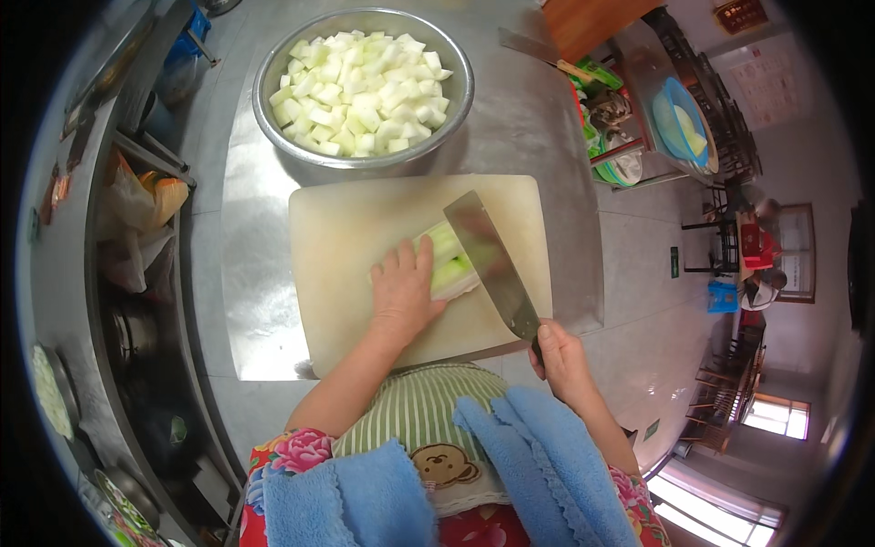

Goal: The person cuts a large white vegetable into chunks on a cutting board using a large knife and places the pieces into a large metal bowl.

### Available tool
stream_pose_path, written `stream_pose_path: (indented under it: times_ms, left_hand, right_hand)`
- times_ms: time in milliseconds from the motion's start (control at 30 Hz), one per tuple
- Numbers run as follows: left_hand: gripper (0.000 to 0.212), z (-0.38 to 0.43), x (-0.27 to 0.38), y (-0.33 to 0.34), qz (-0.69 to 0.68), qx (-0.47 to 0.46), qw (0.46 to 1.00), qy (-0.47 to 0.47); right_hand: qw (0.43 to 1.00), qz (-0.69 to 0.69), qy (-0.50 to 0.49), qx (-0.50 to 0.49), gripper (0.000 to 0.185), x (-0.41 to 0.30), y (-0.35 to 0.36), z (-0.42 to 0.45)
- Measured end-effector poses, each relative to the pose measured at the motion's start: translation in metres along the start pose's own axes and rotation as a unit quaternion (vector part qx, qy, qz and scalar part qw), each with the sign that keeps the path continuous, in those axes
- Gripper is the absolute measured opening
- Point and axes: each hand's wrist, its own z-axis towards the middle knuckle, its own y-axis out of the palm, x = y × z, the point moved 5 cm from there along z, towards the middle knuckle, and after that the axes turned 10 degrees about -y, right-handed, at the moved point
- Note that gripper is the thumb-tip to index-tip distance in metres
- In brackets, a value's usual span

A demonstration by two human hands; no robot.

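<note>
My left hand [403, 294] presses down on long strips of a pale green vegetable [446, 247], perhaps melon or gourd, fingers spread over their left end. The strips lie side by side on a white plastic cutting board [342, 232]. In my right hand [564, 359] is the handle of a cleaver [491, 263]. Its broad blade slants across the right end of the strips and hides part of them; whether the edge touches them I cannot tell. Beyond the board stands a large steel bowl [467, 96] heaped with pale green cubes [362, 96].
Board and bowl rest on a steel table [574, 273]. Another blade [525, 45] lies at its far right, near a wooden board [595, 24]. A steel counter with shelves [174, 273] runs along the left. At right, a blue basin [673, 123] sits on a side table.
</note>
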Motion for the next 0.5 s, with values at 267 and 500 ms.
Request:
stream_pose_path:
  times_ms: [267, 500]
  left_hand:
    - [0.1, 0.001, -0.002, 0.002, -0.014, 0.011, 1.0, 0.002]
    - [0.099, 0.002, -0.002, 0.0, -0.003, 0.012, 1.0, -0.003]
  right_hand:
    - [0.992, -0.117, 0.042, -0.025, 0.035, -0.007, 0.009, 0.015]
    - [0.987, -0.154, 0.021, -0.049, 0.033, 0.002, 0.016, 0.034]
